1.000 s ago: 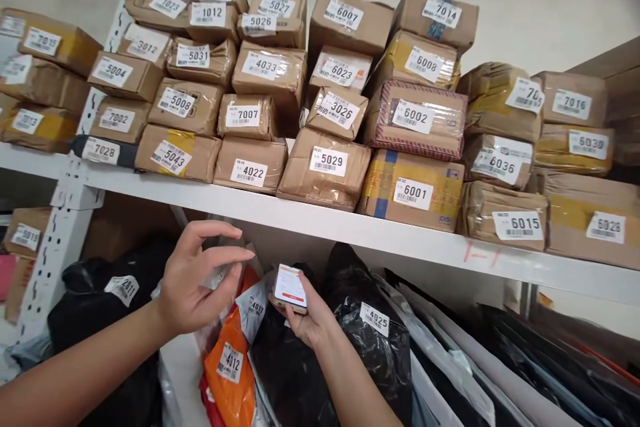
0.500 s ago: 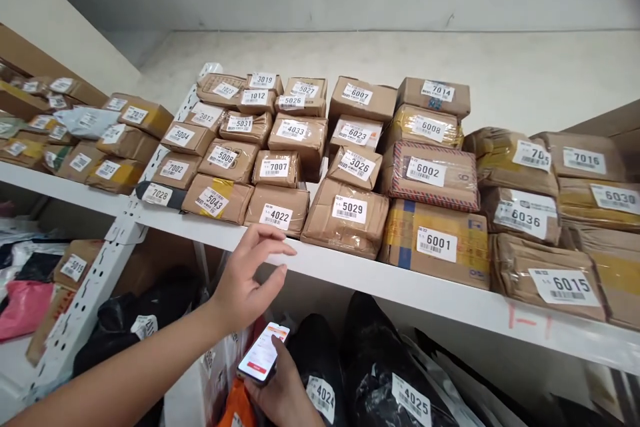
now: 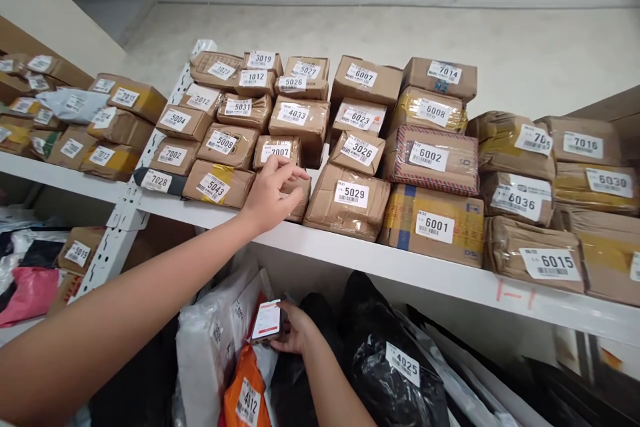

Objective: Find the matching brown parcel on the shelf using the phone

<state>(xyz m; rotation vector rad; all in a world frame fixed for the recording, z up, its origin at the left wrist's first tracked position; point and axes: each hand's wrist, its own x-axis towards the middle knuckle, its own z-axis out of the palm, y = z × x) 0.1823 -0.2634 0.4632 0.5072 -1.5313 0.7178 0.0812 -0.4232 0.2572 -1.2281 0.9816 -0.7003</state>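
My left hand point(image 3: 273, 197) is raised to the upper shelf, its fingers apart and slightly bent, with nothing in them. It covers most of a brown parcel point(image 3: 301, 209) on the bottom row and reaches the lower edge of the parcel labelled 7007 point(image 3: 263, 154). Whether the fingers touch either one I cannot tell. Below the shelf, my right hand point(image 3: 297, 329) grips a smartphone point(image 3: 267, 320) with its lit screen facing me. Parcels 5043 point(image 3: 239, 188) and 5029 point(image 3: 325, 203) flank the left hand.
Several numbered parcels are stacked along the white shelf point(image 3: 345, 248), including 6001 point(image 3: 400, 248) and 6015 point(image 3: 507, 267). Underneath stand black bags, one labelled 4025 point(image 3: 370, 360), an orange bag point(image 3: 240, 370) and a white wrapped package point(image 3: 197, 353). A perforated post point(image 3: 125, 217) rises at left.
My left hand has moved up from the shelf edge to in front of the parcel that showed 4022, hiding its label. The right hand and phone have shifted slightly up. The view has tilted a little downward.
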